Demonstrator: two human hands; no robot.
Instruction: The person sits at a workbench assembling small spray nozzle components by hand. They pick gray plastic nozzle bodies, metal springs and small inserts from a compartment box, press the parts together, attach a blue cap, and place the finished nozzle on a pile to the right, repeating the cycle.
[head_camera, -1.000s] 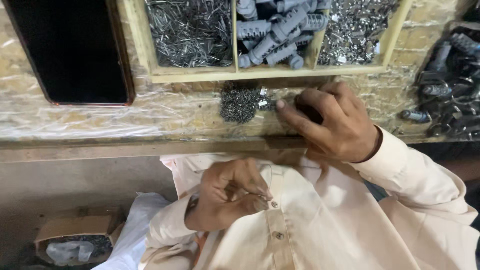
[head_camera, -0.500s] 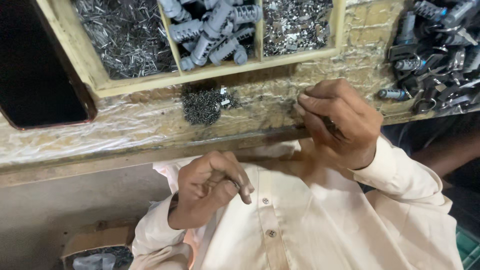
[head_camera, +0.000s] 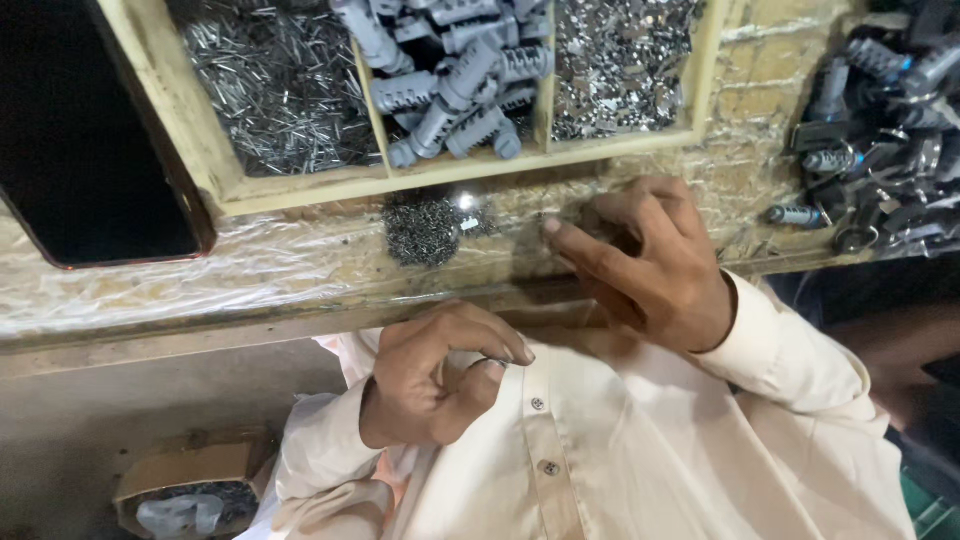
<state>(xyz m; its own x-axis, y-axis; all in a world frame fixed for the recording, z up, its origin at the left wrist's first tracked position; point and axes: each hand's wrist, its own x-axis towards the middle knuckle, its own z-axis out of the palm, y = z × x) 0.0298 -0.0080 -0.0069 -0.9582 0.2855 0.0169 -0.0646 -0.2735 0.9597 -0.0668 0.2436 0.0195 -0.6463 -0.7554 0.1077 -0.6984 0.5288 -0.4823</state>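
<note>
Left hand (head_camera: 435, 375) sits close to the chest, fingers pinched narrow on a small metal ring (head_camera: 493, 363). Right hand (head_camera: 650, 265) rests on the plastic-covered desk (head_camera: 200, 270), fingers loosely spread, just beside a little pile of tiny metal bits (head_camera: 422, 230). Behind that, a wooden tray (head_camera: 300, 185) holds thin pins, grey plugs (head_camera: 450, 85), and shiny scraps.

Worn wooden table (head_camera: 250, 270) under crinkled clear plastic, wooden compartment tray (head_camera: 230, 185) at its back, dark panel (head_camera: 80, 150), perhaps a screen, cardboard box (head_camera: 190, 470) on grey floor (head_camera: 100, 400)
</note>
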